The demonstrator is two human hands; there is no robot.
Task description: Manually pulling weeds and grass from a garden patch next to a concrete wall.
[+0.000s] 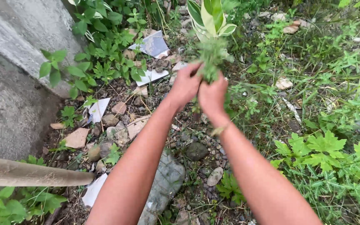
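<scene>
Head view: I see both arms reaching forward over stony ground [196, 154]. The left hand [185, 86] and right hand [211, 96] meet, fingers curled closed around one bunch of feathery green weeds [210, 58], held up just in front of a variegated plant [211, 16]. Broken white tile pieces [153, 45] lie among leaves to the left, near a concrete wall [9, 75]. A wooden handle [30, 173] crosses the lower left.
</scene>
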